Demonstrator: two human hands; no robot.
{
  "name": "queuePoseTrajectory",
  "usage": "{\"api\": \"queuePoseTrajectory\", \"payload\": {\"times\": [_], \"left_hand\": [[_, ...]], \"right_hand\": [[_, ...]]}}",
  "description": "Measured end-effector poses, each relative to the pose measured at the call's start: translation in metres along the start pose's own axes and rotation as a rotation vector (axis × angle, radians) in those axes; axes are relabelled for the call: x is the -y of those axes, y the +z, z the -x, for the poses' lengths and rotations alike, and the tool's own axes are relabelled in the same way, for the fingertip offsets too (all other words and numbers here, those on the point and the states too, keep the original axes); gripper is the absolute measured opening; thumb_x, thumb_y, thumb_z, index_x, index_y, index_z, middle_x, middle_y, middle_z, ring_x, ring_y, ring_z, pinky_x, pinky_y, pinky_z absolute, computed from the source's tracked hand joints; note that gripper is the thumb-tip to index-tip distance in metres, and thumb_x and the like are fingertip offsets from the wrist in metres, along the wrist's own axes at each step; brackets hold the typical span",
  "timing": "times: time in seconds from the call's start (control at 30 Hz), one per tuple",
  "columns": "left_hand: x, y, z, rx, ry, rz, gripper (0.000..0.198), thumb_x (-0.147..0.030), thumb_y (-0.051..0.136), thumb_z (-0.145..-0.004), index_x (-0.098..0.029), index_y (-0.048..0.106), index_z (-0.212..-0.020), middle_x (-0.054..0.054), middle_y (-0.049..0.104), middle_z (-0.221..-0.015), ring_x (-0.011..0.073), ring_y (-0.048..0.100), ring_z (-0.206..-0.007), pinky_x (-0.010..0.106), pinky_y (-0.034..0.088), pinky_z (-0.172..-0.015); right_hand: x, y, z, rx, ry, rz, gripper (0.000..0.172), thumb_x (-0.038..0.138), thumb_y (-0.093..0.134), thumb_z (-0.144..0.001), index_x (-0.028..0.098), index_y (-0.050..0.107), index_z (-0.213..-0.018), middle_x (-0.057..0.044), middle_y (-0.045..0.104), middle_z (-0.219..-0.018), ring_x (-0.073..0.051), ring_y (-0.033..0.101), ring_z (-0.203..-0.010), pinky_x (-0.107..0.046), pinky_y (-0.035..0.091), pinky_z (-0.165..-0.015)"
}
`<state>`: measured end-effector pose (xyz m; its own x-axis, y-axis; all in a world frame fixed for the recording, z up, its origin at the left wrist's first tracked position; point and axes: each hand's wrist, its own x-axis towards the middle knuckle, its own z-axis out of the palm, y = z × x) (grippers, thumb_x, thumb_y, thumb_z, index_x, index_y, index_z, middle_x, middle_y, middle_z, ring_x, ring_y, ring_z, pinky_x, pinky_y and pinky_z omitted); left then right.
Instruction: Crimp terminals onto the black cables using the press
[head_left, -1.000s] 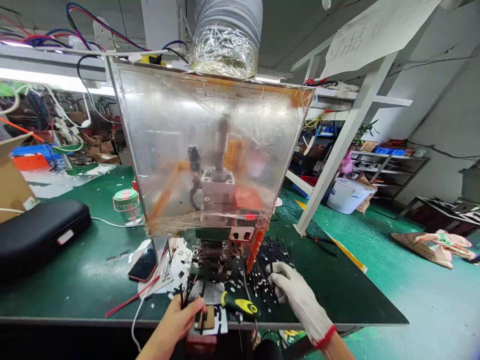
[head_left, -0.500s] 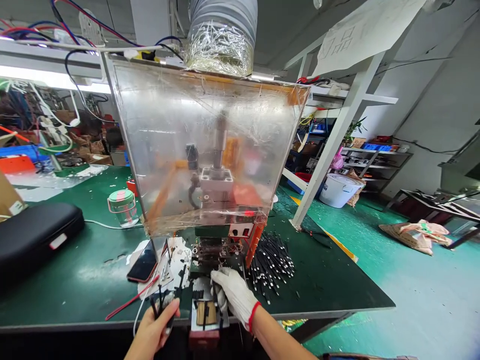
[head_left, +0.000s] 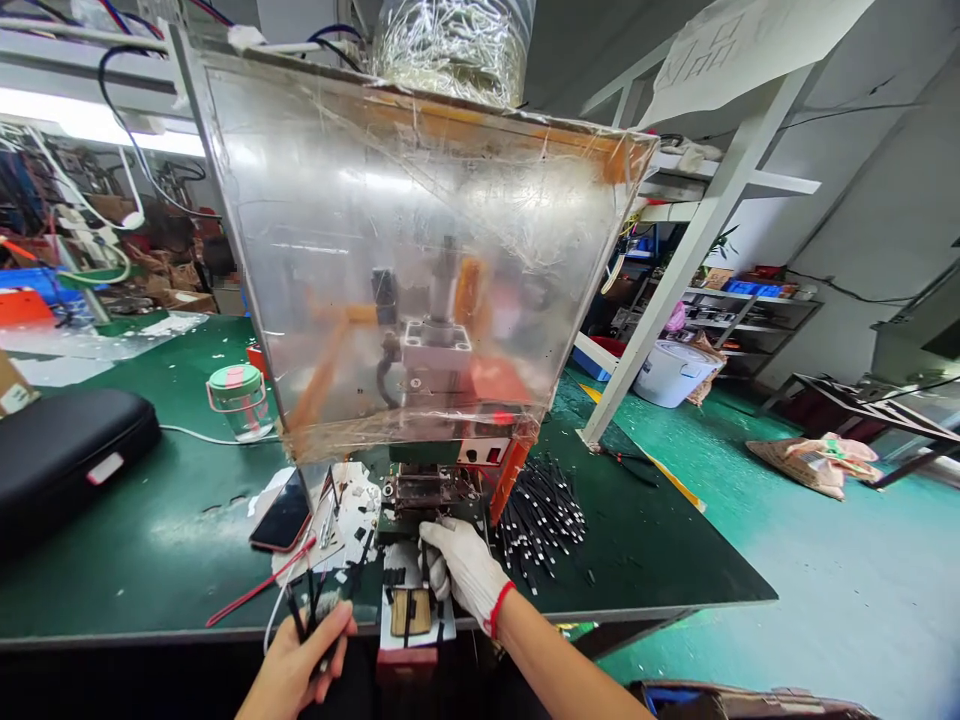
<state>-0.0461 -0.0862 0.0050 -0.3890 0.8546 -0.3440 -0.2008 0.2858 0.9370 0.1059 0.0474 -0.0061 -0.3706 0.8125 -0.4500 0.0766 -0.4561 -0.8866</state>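
My bare left hand [head_left: 315, 648] is closed around several thin black cables [head_left: 294, 608] near the table's front edge, their ends pointing up. My right hand [head_left: 466, 568], in a white glove with a red cuff, pinches a short black cable [head_left: 425, 562] just in front of the press's lower tooling [head_left: 427, 490]. Its gloved fingers partly cover that cable. Below them, a small wooden block [head_left: 421, 612] with black pieces across it rests on a light metal plate [head_left: 386, 628]. A pile of black cables with pale tips [head_left: 541, 520] lies to the right.
A clear plastic guard [head_left: 315, 270] encloses the upper press. To the left are a phone [head_left: 281, 515], a red cable [head_left: 247, 595], a lidded jar [head_left: 240, 405] and a black case [head_left: 67, 455]. A white post [head_left: 660, 270] rises at the right.
The camera view has shifted slightly, so the guard looks larger and higher. Both hands keep their grips, with the right one still at the front of the press.
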Motion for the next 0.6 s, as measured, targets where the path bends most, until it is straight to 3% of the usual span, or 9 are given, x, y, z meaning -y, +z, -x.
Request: {"api": "queuePoseTrajectory", "payload": {"times": [0.13,0.27,0.43,0.53,0.6], "left_hand": [[0.004,-0.003,-0.003,0.073,0.043,-0.079,0.061,-0.077,0.065,-0.057,-0.016,0.064,-0.058,-0.007,0.040,-0.038,0.0042,0.028,-0.034,0.018,0.017,-0.039],[-0.001,-0.007,-0.006,0.178,0.057,-0.198,0.063,-0.080,0.061,-0.058,-0.017,0.063,-0.060,-0.010,0.032,-0.043,0.0069,0.024,-0.041,0.021,0.018,-0.042],[-0.025,0.000,-0.006,0.370,0.073,-0.399,0.064,-0.082,0.062,-0.053,-0.019,0.064,-0.060,-0.007,0.040,-0.051,0.0111,0.032,-0.050,0.025,0.031,-0.049],[-0.029,0.001,-0.005,0.456,0.084,-0.473,0.062,-0.081,0.062,-0.055,-0.019,0.067,-0.061,-0.004,0.048,-0.056,0.0127,0.040,-0.053,0.026,0.036,-0.053],[-0.025,-0.009,-0.007,0.519,0.082,-0.471,0.057,-0.076,0.066,-0.058,-0.019,0.068,-0.060,-0.002,0.053,-0.059,0.0125,0.043,-0.053,0.025,0.036,-0.051]], "right_hand": [[0.006,-0.004,0.005,0.001,0.016,0.076,0.025,0.042,0.054,-0.080,0.019,0.045,-0.077,0.008,0.050,-0.047,-0.006,0.041,-0.030,-0.016,0.030,-0.030],[0.034,-0.013,0.031,0.075,-0.025,0.329,0.024,0.042,0.049,-0.083,0.019,0.049,-0.076,0.006,0.053,-0.053,-0.005,0.040,-0.032,-0.017,0.031,-0.032],[0.063,-0.017,0.082,0.273,-0.067,0.686,0.023,0.041,0.054,-0.078,0.019,0.057,-0.073,0.003,0.059,-0.059,-0.007,0.050,-0.042,-0.017,0.035,-0.039],[0.062,-0.019,0.108,0.275,-0.025,0.736,0.021,0.039,0.056,-0.075,0.020,0.058,-0.070,0.003,0.058,-0.058,-0.008,0.049,-0.043,-0.018,0.035,-0.040],[0.057,-0.029,0.120,0.251,0.046,0.681,0.019,0.038,0.057,-0.073,0.020,0.058,-0.071,0.004,0.056,-0.057,-0.007,0.045,-0.042,-0.018,0.033,-0.038]]}}
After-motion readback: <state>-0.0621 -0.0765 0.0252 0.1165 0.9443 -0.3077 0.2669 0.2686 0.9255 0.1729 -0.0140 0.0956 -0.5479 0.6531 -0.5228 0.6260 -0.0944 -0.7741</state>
